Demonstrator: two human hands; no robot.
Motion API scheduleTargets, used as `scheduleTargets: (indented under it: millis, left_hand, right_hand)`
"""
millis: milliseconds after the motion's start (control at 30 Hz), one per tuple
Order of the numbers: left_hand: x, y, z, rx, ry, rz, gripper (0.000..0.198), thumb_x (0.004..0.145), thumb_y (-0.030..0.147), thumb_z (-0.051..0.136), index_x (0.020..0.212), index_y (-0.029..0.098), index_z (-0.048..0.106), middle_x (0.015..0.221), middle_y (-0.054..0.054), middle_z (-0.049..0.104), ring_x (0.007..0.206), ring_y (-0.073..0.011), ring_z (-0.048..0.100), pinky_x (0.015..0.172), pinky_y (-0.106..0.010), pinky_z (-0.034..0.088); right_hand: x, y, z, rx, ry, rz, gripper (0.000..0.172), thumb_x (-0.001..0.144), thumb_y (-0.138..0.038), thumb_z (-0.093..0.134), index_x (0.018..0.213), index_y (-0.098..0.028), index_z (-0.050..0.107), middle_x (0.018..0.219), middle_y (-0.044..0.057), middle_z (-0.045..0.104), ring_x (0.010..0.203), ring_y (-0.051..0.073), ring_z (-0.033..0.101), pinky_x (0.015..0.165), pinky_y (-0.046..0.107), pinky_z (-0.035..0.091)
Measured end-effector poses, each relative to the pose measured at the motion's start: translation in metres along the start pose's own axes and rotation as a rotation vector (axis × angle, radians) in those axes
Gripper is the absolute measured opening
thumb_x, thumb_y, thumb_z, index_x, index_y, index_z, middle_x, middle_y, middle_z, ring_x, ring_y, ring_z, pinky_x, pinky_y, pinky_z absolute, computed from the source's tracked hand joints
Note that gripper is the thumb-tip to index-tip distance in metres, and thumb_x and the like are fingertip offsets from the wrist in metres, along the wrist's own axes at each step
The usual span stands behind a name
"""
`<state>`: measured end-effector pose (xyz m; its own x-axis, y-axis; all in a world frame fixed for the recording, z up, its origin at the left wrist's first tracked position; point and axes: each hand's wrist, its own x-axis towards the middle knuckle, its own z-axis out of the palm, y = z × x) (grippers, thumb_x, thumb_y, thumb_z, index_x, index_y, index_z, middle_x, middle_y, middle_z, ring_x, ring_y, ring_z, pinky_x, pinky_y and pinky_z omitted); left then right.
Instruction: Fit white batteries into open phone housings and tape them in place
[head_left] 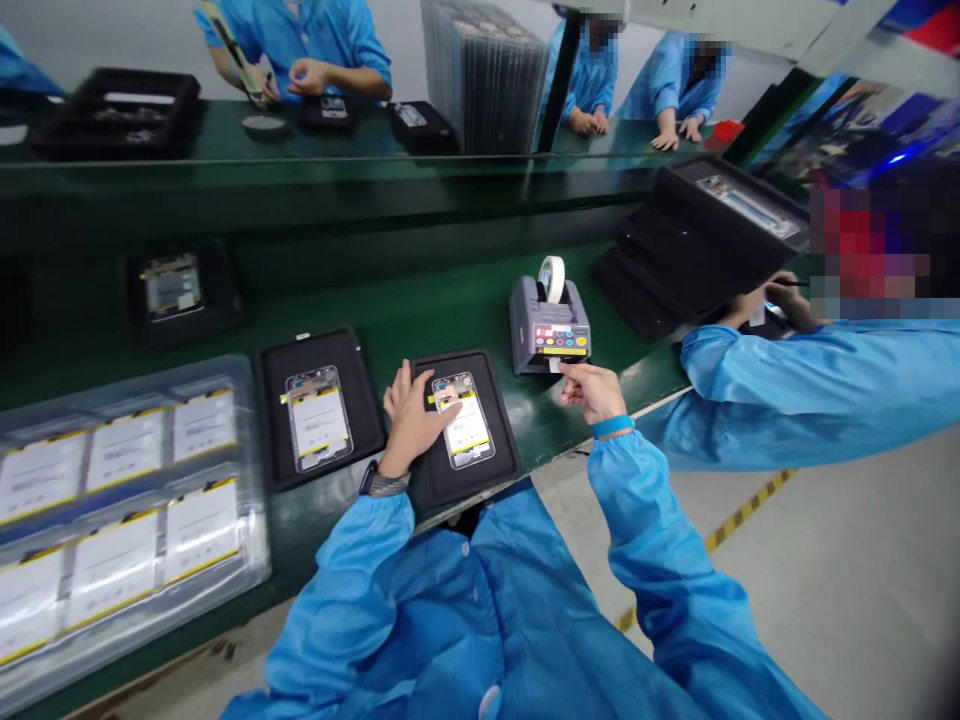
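My left hand (414,412) rests with fingers apart on a phone chassis (469,435) with a white battery in it, which lies in a black foam tray (501,440). Its thumb reaches over the battery's upper part. Off to the right, my right hand (592,393) pinches the end of a white tape strip (554,365) at the front of a grey tape dispenser (551,325). A roll of white tape (553,278) sits upright in the dispenser. Left of my left hand, a second black tray (364,400) holds another phone chassis (319,415) with a battery.
A clear plastic tray (259,500) of white batteries lies at the left. Behind it is a black tray (225,295) with a chassis. Stacked black trays (660,255) lean at the right, beside a co-worker's sleeve (795,385). Other people work across the bench.
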<state>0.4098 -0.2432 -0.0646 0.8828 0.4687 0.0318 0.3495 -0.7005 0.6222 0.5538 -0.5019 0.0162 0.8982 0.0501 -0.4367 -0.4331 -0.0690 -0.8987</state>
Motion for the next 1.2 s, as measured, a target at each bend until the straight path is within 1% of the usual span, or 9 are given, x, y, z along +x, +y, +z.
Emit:
scheduleTargets:
  millis: [133,267,533,667,767,833,900,1000,1200]
  left_hand:
    - [-0.001,-0.005,-0.008,-0.007,-0.163,0.031,0.106,0.07,0.053,0.087,0.156,0.014,0.039,0.174,-0.026,0.003,0.163,-0.0398,0.003,0.129,-0.061,0.004]
    - [-0.001,-0.004,-0.007,0.022,-0.191,0.039,0.125,0.062,0.057,0.091,0.161,0.013,0.03,0.174,-0.028,-0.005,0.162,-0.0417,-0.003,0.129,-0.063,-0.001]
    - [-0.002,-0.005,-0.004,0.021,-0.209,0.035,0.13,0.062,0.061,0.092,0.163,0.012,0.026,0.174,-0.026,-0.009,0.163,-0.04,-0.007,0.13,-0.059,-0.004]
    - [-0.002,-0.004,-0.005,0.002,-0.218,0.033,0.129,0.062,0.06,0.092,0.163,0.013,0.025,0.174,-0.025,-0.01,0.162,-0.0404,-0.008,0.129,-0.06,-0.006]
    - [-0.002,-0.004,-0.004,-0.011,-0.217,0.034,0.13,0.062,0.06,0.093,0.163,0.015,0.025,0.174,-0.024,-0.01,0.162,-0.0408,-0.009,0.128,-0.061,-0.007]
    - [-0.002,-0.005,-0.004,-0.015,-0.21,0.038,0.13,0.061,0.062,0.092,0.163,0.016,0.025,0.175,-0.023,-0.01,0.162,-0.0415,-0.009,0.128,-0.062,-0.007]
    - [-0.002,-0.005,-0.003,-0.015,-0.206,0.042,0.131,0.061,0.064,0.092,0.163,0.017,0.025,0.175,-0.023,-0.01,0.162,-0.0418,-0.008,0.128,-0.063,-0.006]
    - [-0.003,-0.005,-0.002,-0.007,-0.206,0.043,0.132,0.062,0.064,0.092,0.164,0.015,0.024,0.174,-0.024,-0.01,0.162,-0.0407,-0.009,0.129,-0.061,-0.006]
    - [-0.003,-0.007,-0.001,-0.039,-0.203,0.05,0.13,0.062,0.064,0.091,0.164,0.018,0.025,0.175,-0.021,-0.01,0.162,-0.0407,-0.009,0.128,-0.061,-0.008]
  right_hand:
    - [0.001,0.001,0.001,-0.01,0.024,-0.047,0.029,0.068,-0.025,0.087,0.058,-0.018,0.061,0.038,-0.006,0.045,0.032,0.011,0.05,0.035,0.02,0.043]
    - [0.001,0.002,0.004,-0.018,0.052,-0.105,0.024,0.067,-0.022,0.082,0.057,-0.018,0.061,0.035,-0.008,0.042,0.029,0.008,0.041,0.032,0.02,0.035]
    - [0.002,0.002,0.001,-0.08,0.124,-0.201,0.017,0.062,-0.023,0.074,0.055,-0.019,0.059,0.033,-0.007,0.04,0.027,0.008,0.035,0.031,0.021,0.026]
    - [-0.028,0.024,-0.001,-0.14,0.066,-0.156,0.018,0.06,-0.032,0.077,0.065,-0.019,0.065,0.037,-0.008,0.043,0.03,0.009,0.034,0.034,0.024,0.026]
    - [-0.067,0.054,0.018,-0.256,-0.081,-0.112,0.026,0.069,-0.043,0.077,0.076,-0.018,0.072,0.046,-0.005,0.049,0.04,0.011,0.038,0.041,0.026,0.028]
    - [-0.09,0.073,0.037,-0.384,-0.129,-0.188,0.026,0.076,-0.045,0.074,0.074,-0.019,0.072,0.052,-0.003,0.05,0.05,0.013,0.042,0.051,0.028,0.034]
    - [-0.104,0.085,0.055,-0.528,-0.104,-0.319,0.023,0.081,-0.041,0.073,0.069,-0.021,0.072,0.053,-0.002,0.049,0.061,0.017,0.046,0.064,0.031,0.04]
    - [-0.108,0.092,0.069,-0.658,-0.035,-0.434,0.018,0.084,-0.033,0.073,0.071,-0.022,0.074,0.056,-0.002,0.051,0.072,0.021,0.051,0.079,0.035,0.039]
    - [-0.108,0.098,0.073,-0.736,0.027,-0.465,0.019,0.087,-0.033,0.071,0.072,-0.022,0.075,0.064,-0.001,0.054,0.081,0.023,0.052,0.086,0.038,0.033]
